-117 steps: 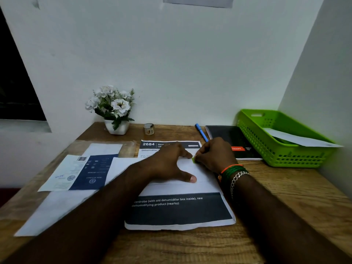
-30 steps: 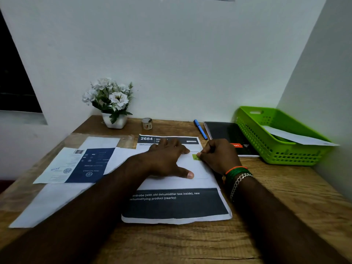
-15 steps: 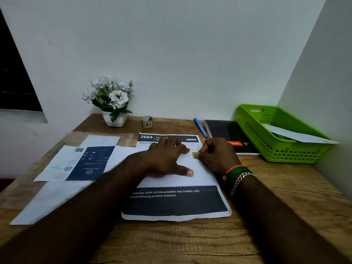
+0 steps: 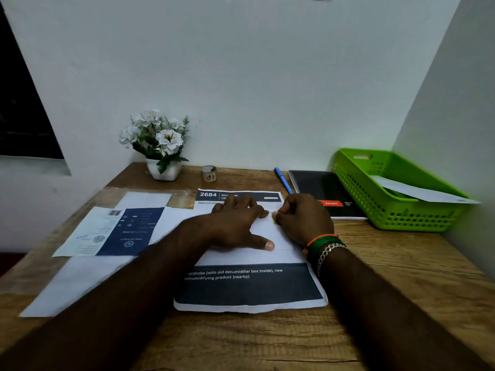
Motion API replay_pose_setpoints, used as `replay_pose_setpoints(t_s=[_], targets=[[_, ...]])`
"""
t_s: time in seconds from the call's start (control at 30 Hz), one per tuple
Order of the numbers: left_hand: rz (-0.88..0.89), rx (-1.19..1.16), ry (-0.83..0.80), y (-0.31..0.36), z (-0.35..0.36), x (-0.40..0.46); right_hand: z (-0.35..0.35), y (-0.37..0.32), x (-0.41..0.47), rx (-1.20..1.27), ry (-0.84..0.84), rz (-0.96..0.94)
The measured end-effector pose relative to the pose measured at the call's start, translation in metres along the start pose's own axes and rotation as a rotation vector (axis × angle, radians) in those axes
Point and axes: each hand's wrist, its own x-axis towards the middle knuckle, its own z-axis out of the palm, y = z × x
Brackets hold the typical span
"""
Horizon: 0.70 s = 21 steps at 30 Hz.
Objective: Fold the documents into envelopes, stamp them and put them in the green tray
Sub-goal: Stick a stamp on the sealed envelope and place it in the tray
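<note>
From your head cam, the green tray (image 4: 385, 207) sits at the right edge of the frame, tucked into the corner of the walls, with a white envelope (image 4: 417, 192) lying slanted in it and poking over its right rim. That's the only thing in it you can make out.

Centre frame, your left hand (image 4: 235, 226) lies spread flat, palm down, on a white folded envelope (image 4: 270, 236) that rests on a printed document (image 4: 249, 287) with a dark band of text. Your right hand (image 4: 302, 218) is curled just beside it, fingertips pinching a small green stamp (image 4: 274, 220) against the envelope; most of the stamp is hidden.

Left of centre, more papers (image 4: 112, 231) lie overlapping, one with a navy panel. Along the back of the wooden desk (image 4: 401, 277): a white pot of white flowers (image 4: 160, 145), a small tape roll (image 4: 209, 173), a blue pen (image 4: 283, 180) and a black notebook (image 4: 324, 191) touching the tray. Plain white walls, dark opening at upper left.
</note>
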Motion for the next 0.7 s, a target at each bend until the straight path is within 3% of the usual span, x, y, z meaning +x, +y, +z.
replay_pose_setpoints(t_s=[0.4, 0.7], targets=[[-0.009, -0.029, -0.012, -0.002, -0.001, 0.000, -0.014, 0.017, 0.010, 0.272, -0.014, 0.050], [-0.046, -0.222, 0.123, -0.006, 0.000, -0.002, -0.014, 0.016, 0.013, 0.237, -0.193, 0.012]])
